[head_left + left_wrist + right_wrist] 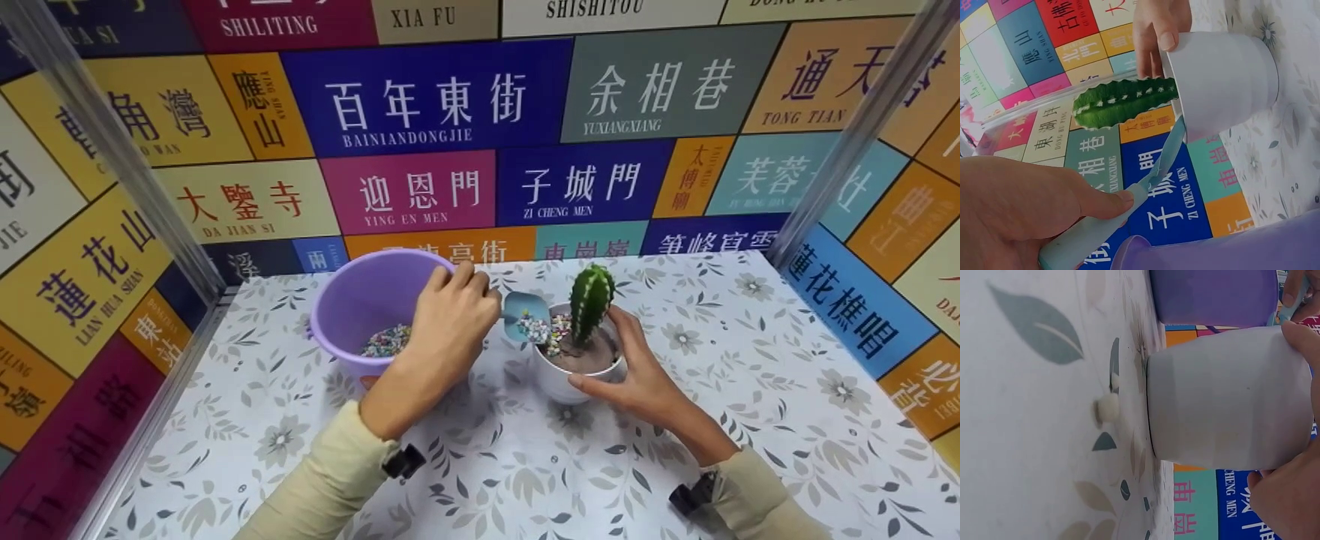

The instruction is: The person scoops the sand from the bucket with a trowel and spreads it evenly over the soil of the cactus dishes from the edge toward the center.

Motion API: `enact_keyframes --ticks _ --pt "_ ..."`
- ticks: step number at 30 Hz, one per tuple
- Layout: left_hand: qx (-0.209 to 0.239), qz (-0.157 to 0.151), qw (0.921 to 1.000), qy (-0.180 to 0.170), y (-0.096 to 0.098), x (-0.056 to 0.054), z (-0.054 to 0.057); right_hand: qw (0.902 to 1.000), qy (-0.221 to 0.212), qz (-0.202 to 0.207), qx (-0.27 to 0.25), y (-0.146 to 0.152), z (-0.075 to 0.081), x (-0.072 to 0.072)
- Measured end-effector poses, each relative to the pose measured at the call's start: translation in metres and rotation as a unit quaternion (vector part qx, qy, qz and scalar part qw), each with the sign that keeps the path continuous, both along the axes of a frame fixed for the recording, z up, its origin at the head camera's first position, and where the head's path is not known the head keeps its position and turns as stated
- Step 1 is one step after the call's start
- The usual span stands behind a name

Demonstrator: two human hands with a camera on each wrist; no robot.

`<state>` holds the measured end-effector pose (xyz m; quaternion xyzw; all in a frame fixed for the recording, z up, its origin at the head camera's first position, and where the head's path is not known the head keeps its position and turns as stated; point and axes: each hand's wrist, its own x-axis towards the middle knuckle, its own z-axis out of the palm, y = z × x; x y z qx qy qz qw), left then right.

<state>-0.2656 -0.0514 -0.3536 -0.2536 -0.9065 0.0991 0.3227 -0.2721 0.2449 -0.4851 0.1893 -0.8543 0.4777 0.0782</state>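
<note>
Pale sleeves (322,480) lie nearest. The left hand (450,322) grips a scoop (521,305) of pebbles (533,328) at the rim of a pot (564,386). The right hand (641,371) clasps that pot on the table (525,472), containing soil (589,359), cactus (590,304) and pebbles. More pebbles lie in the bucket (327,322) beside it.

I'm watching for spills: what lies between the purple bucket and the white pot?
A blue scoop of small pebbles, gripped by the left hand, lies between the purple bucket and the white pot; the head view shows it.

Probably a booth (681,97): sign-printed walls (427,146) (metal corner posts (849,142)).
</note>
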Motion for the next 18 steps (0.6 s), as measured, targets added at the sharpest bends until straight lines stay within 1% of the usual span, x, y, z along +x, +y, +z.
enact_keyframes --ticks 3,7,12,18 --pt "0.004 -0.007 0.9999 0.010 0.0013 0.0009 -0.0008 0.9999 0.011 0.000 -0.003 -0.0013 -0.0003 -0.0008" --pt "0.008 -0.012 0.9997 0.018 0.0026 0.0020 -0.0003 0.9999 0.014 -0.002 0.000 -0.0019 0.0000 -0.0006" --pt "0.010 -0.009 0.9998 0.017 0.0035 0.0030 0.0010 0.9999 0.014 -0.006 0.004 -0.0020 0.0000 0.0000" --pt "0.006 -0.002 0.9995 0.032 0.0040 0.0004 -0.0013 0.9997 0.023 -0.007 0.004 -0.0020 0.0000 -0.0007"
